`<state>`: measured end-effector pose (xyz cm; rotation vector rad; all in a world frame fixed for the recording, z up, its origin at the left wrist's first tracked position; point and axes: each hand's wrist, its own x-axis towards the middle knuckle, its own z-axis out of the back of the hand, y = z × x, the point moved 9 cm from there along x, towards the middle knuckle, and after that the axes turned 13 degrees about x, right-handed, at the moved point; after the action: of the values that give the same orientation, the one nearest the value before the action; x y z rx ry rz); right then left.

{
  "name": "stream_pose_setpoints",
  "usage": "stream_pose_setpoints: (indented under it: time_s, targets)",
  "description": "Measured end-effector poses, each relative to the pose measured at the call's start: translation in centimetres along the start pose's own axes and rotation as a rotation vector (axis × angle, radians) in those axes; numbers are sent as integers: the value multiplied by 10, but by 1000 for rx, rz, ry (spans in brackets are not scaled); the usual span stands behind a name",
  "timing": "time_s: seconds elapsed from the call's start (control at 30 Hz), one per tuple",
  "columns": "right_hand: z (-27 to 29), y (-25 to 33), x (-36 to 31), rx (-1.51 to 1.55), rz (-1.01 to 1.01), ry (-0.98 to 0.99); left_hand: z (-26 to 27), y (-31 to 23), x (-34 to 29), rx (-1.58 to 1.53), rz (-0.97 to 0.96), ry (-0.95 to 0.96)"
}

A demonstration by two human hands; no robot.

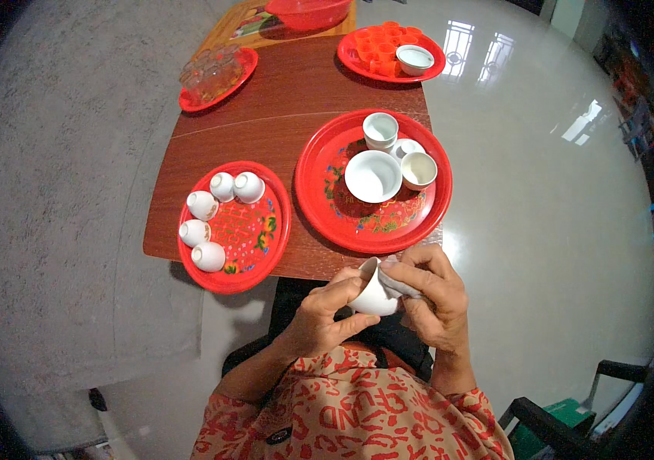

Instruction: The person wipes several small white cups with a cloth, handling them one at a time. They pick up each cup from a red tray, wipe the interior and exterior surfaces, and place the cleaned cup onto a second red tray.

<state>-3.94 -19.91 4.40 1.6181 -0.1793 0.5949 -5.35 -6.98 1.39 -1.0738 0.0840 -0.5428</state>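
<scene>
A white cup (370, 300) is tilted in front of my body, just off the table's near edge. My left hand (327, 313) grips it by the rim and side. With my right hand (436, 297) I pinch a pale cloth (398, 281) and press it against the cup's right side. Beyond my hands lies a large round red tray (315, 218) bearing a white bowl (373, 176), a white cup (419, 170) and stacked white cups (380, 130). Several small white cups (208, 257) stand upside down along the left of a smaller red tray (254, 272).
At the table's far right, a red tray (350, 65) holds orange-red cups (380, 47) and a white bowl (415, 59). Far left, clear glasses (212, 73) sit on another red tray (246, 77). A red basin (308, 11) is beyond. A black-armed chair (545, 425) stands lower right.
</scene>
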Motion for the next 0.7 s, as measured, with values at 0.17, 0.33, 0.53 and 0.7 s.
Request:
stream_pose_setpoints:
  time_s: [0.17, 0.33, 0.53, 0.7]
  targets:
    - [4, -19, -1, 238, -167, -23, -4, 12, -5, -201, 89, 11]
    - [-2, -50, -16, 555, -418, -169, 1, 20, -6, -401, 235, -87]
    - [-17, -68, -28, 853, -578, -273, -1, 28, -4, -589, 188, -126]
    - [-24, -78, -39, 835, -689, -225, 6, 38, -3, -650, 173, -284]
